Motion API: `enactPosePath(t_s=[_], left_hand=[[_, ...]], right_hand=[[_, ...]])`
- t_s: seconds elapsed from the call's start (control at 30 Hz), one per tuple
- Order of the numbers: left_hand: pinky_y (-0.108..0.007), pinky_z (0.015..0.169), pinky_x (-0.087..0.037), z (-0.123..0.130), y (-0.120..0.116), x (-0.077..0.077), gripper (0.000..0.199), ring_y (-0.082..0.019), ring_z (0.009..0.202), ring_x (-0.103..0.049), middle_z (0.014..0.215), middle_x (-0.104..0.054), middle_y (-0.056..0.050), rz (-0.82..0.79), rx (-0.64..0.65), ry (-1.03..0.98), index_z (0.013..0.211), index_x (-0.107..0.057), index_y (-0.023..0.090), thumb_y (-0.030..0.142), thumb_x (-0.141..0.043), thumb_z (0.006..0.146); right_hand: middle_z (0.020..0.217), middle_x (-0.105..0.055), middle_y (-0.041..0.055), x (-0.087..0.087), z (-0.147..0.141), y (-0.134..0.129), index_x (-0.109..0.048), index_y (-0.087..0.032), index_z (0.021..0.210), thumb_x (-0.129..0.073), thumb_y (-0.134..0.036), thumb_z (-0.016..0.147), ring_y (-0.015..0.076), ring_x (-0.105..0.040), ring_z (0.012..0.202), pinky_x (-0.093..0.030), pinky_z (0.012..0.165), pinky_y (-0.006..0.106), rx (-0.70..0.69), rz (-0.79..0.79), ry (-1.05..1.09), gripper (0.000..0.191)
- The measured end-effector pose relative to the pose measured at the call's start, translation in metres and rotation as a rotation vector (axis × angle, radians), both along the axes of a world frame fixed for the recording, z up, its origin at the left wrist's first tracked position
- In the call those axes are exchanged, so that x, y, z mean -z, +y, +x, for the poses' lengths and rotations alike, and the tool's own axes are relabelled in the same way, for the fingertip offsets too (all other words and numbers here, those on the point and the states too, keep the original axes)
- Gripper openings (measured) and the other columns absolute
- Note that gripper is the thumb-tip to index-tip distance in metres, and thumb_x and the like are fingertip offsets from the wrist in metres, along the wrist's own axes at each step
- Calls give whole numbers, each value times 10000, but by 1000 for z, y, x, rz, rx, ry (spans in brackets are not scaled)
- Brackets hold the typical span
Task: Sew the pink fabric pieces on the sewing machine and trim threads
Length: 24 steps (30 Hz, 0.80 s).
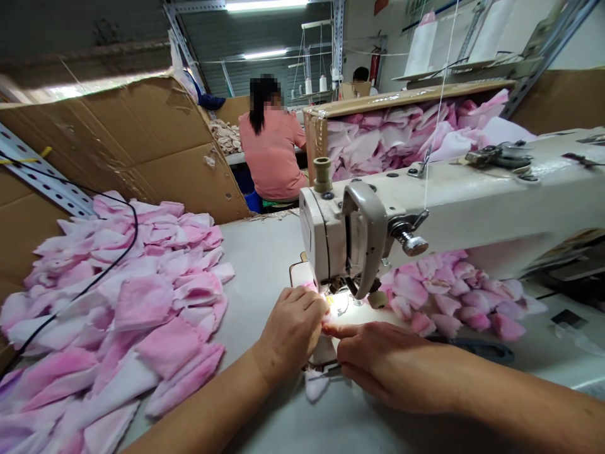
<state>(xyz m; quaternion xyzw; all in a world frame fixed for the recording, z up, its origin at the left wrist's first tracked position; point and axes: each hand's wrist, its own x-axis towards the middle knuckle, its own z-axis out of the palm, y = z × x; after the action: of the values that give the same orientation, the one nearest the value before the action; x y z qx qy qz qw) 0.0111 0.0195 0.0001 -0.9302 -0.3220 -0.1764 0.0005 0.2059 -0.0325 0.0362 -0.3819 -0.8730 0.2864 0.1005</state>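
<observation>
Our left hand (290, 331) sits curled just in front of the lit needle area of the industrial sewing machine (359, 221), its fingers (307, 301) clenched and seeming to pinch a pale fabric piece (316, 386). That piece lies on the machine table (255, 265) beneath both hands, mostly hidden by them, with one white corner showing below. Our right hand (382, 362) lies beside the left, its index finger (343, 330) stretched out toward the left fingertips and its other fingers loosely bent; we cannot tell whether it grips anything. To our left, a large pile of pink-and-white padded fabric (113, 321) covers the table, with a black cable (94, 277) lying across it. Behind the machine arm, on the right, lies a heap of small pink petal-shaped pieces (454, 296). Farther ahead, a co-worker in a salmon shirt (271, 151) sits with their back to us beside a cardboard-edged bin of pink fabric (406, 132).
</observation>
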Motion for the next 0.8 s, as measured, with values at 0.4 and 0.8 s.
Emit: enactPosePath(t_s=[0.4,0.8], left_hand=[[-365,806,-398,-2,1,-4,122,-213,862,-557,922,-671,-41,-46,64,-63,981,-626,205,170,-540,903],[-311,676,-392,0,4,2,100,-196,747,-515,742,-576,-27,93,43,-212,838,-552,171,91,-510,881]], right_hand=[[887,-690,45,-3,14,-10,-626,-204,839,-463,-204,902,193,-653,844,-488,768,290,67,-227,160,174],[783,-669,74,36,5,-11,-457,-179,770,-516,-376,894,148,-641,554,-450,418,209,590,-1043,704,240]])
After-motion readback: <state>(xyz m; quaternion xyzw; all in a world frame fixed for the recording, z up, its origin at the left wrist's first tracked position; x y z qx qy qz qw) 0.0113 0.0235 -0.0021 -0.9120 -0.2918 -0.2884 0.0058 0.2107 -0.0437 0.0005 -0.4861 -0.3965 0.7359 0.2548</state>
